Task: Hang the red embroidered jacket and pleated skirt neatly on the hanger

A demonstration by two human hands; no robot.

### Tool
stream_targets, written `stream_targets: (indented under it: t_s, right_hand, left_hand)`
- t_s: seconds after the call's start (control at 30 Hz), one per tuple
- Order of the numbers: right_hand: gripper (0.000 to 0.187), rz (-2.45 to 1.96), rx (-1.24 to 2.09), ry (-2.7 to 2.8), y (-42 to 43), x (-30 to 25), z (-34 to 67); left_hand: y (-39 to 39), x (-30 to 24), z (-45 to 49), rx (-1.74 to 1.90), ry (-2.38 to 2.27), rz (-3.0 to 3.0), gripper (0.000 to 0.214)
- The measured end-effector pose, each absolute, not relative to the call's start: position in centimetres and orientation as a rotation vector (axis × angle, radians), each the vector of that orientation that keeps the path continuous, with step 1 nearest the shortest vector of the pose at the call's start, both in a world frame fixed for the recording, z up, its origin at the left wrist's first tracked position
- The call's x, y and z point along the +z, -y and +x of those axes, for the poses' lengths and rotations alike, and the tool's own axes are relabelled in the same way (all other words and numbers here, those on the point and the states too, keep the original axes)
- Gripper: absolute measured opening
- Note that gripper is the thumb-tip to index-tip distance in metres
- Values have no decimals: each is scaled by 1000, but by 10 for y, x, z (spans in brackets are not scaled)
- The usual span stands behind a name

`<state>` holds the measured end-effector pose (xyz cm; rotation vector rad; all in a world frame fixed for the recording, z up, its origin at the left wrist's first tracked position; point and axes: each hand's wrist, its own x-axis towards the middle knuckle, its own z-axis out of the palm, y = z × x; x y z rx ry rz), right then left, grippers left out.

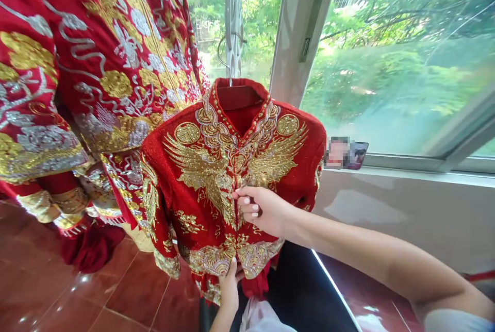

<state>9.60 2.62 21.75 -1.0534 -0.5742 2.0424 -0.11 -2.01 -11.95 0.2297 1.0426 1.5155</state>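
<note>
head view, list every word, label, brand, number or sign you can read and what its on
No readable text anywhere.
Round gold medallions on the red jacket with gold embroidery: character-like pattern, too small to read.
Dark rectangular object by the window, partly pixelated: no lettering readable.

- The right hand (266, 211) is showing slim, bare fingers (246, 208) with rounded nails.
- Well behind those fingers, a pale, plain sleeve (456, 320) is ending near the elbow (458, 288).
- Behind the left hand (230, 283) and its fingers, a slender wrist (227, 309) is showing bare.
</note>
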Motion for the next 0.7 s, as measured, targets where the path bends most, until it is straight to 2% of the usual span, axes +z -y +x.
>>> stream_targets:
  t_s: [0.23, 0.47, 0.7]
  right_hand:
    - [27, -1046, 1947, 677, -27, 258, 98]
    - [27, -839, 1918, 745, -16, 302, 108]
    - [21, -842, 1889, 883, -21, 286, 104]
  left_hand:
    - [17, -121, -3, 1507, -1034, 272, 56]
    - [16, -119, -4, 1503, -1050, 285, 58]
    - [17, -116, -10, 1498, -1123, 289, 55]
